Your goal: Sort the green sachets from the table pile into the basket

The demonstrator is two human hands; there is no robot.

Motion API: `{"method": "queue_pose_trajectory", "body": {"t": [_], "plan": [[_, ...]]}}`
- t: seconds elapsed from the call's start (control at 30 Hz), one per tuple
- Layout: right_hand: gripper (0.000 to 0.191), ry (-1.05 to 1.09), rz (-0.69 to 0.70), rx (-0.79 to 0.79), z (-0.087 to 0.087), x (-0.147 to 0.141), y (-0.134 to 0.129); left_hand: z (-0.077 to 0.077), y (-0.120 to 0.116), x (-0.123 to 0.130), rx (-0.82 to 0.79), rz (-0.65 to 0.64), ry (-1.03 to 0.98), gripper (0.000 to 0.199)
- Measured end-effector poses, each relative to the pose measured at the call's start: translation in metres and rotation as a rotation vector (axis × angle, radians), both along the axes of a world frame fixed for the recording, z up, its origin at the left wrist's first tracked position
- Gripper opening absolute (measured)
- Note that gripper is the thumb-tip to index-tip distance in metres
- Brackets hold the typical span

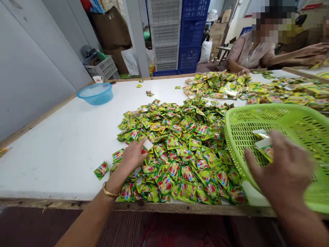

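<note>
My left hand [134, 155] reaches over a heap of small green candy packets [177, 137] with red fruit prints. Its thumb and fingers are closed on a packet [147, 145] whose white part faces up. My right hand [285, 168], blurred by motion, is over a light green plastic basket [232, 147] with slotted walls. The right thumb stands apart from the fingers. Two packets with white strips, one of them this lower packet [266, 151], show right beside these fingers, inside the basket's outline. Whether they still touch the hand is unclear.
A blue basket [99, 97] stands at the white table's [56, 151] far left. Yellow-green packets [228, 85] lie piled at the back right, where another person [246, 51] sits. Stacked white crates [164, 34] and blue crates [191, 37] stand behind. A wooden rim [77, 204] edges the table.
</note>
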State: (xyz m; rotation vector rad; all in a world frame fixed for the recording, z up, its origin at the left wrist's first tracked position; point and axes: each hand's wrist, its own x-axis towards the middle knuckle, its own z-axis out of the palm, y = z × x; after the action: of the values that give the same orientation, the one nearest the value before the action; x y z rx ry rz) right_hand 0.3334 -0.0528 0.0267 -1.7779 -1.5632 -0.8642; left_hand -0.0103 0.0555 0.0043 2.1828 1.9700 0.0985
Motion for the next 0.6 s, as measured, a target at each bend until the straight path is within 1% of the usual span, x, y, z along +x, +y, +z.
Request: {"method": "queue_pose_trajectory", "body": {"t": [0.03,0.07,0.1,0.13,0.17,0.2,0.23,0.27,0.3,0.37,0.4,0.43,0.47,0.53,0.57,0.6], "plan": [[0.059,0.106,0.168,0.017,-0.011,-0.027,-0.001,0.002,-0.008,0.012,0.014,0.007,-0.126,0.068],[0.055,0.285,0.346,-0.062,-0.023,-0.055,-0.002,0.005,-0.018,0.027,0.012,0.000,-0.274,0.071],[0.055,0.503,0.486,-0.170,-0.035,-0.081,-0.002,0.008,-0.027,0.042,-0.014,-0.044,-0.425,0.073],[0.057,0.729,0.578,-0.291,-0.048,-0.102,-0.002,0.010,-0.035,0.055,-0.056,-0.128,-0.554,0.072],[0.061,0.932,0.617,-0.382,-0.060,-0.118,-0.001,0.011,-0.041,0.065,-0.096,-0.232,-0.645,0.067],[0.064,1.105,0.612,-0.443,-0.071,-0.126,0.001,0.010,-0.043,0.070,-0.115,-0.314,-0.686,0.060],[0.068,1.232,0.580,-0.479,-0.081,-0.127,0.003,0.008,-0.042,0.071,-0.100,-0.350,-0.670,0.054],[0.071,1.310,0.536,-0.493,-0.089,-0.123,0.005,0.004,-0.037,0.067,-0.053,-0.328,-0.595,0.050],[0.073,1.338,0.495,-0.497,-0.095,-0.115,0.006,-0.001,-0.030,0.059,0.009,-0.253,-0.471,0.046],[0.073,1.264,0.453,-0.495,-0.102,-0.094,0.008,-0.011,-0.012,0.036,0.110,-0.065,-0.161,0.042],[0.071,1.171,0.444,-0.486,-0.103,-0.085,0.009,-0.015,-0.004,0.025,0.133,-0.019,-0.028,0.042],[0.069,1.051,0.439,-0.479,-0.102,-0.079,0.008,-0.018,0.003,0.014,0.138,-0.007,0.066,0.040],[0.067,0.918,0.423,-0.475,-0.100,-0.075,0.007,-0.020,0.008,0.007,0.136,-0.011,0.116,0.036],[0.060,0.646,0.337,-0.481,-0.094,-0.078,0.003,-0.019,0.013,0.000,0.127,-0.009,0.094,0.021],[0.059,0.522,0.279,-0.484,-0.090,-0.082,0.000,-0.017,0.013,0.001,0.097,-0.006,0.033,0.017],[0.061,0.410,0.223,-0.475,-0.088,-0.088,-0.003,-0.014,0.014,0.005,0.042,-0.014,-0.050,0.018]]}}
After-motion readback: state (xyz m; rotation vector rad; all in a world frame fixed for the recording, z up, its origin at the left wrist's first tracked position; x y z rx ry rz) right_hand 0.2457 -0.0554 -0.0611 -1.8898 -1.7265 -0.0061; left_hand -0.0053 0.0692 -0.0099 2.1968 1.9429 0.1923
